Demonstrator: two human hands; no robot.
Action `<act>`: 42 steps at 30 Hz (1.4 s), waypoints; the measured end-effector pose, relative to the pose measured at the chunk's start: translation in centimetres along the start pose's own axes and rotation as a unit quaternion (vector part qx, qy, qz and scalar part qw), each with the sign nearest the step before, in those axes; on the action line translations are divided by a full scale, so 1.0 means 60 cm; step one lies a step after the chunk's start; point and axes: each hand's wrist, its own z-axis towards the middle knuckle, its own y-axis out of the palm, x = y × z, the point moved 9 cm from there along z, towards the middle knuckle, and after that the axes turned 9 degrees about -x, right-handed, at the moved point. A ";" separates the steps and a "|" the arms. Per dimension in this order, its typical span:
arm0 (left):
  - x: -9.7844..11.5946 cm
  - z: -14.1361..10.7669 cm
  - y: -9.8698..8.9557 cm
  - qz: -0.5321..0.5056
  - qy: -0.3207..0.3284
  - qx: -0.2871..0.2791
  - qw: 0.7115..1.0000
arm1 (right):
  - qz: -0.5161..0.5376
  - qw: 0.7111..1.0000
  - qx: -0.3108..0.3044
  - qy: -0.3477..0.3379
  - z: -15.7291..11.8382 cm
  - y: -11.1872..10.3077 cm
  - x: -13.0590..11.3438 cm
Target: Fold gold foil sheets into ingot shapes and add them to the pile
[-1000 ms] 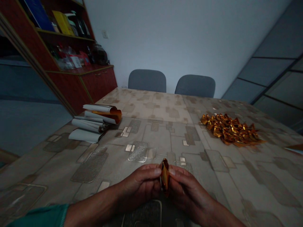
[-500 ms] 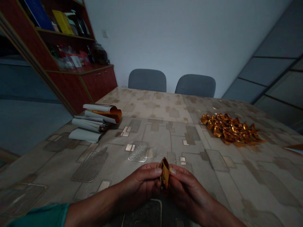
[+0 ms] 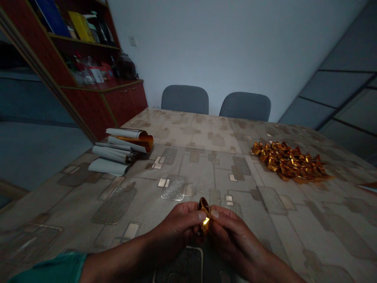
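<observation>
Head view
- The left hand [image 3: 176, 226] was curled, its thumb and fingers pinching a folded gold foil piece [image 3: 204, 218].
- The right hand [image 3: 232, 232] was curled too, gripping that piece from the other side, just above the table.
- A heap of folded gold foil pieces [image 3: 287, 163] lay right on the patterned tablecloth [image 3: 188, 133]; rolled white-backed sheets [image 3: 118, 153] lay left.
</observation>
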 end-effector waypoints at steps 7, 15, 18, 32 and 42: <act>-0.006 -0.003 -0.007 -0.038 -0.003 0.016 0.999 | -0.009 1.000 0.020 0.001 -0.001 0.000 -0.001; -0.007 -0.002 -0.007 -0.036 0.003 0.003 0.999 | 0.006 1.000 0.010 0.012 -0.002 -0.001 0.002; -0.009 -0.002 -0.008 -0.040 -0.014 -0.003 0.999 | 0.029 0.999 0.023 0.012 -0.001 -0.009 0.004; -0.015 0.002 -0.016 -0.044 -0.024 -0.006 0.999 | 0.005 1.000 0.021 0.019 -0.004 -0.003 0.000; -0.006 -0.001 -0.005 -0.039 -0.029 -0.026 0.999 | 0.022 0.999 0.022 0.013 -0.003 -0.008 -0.002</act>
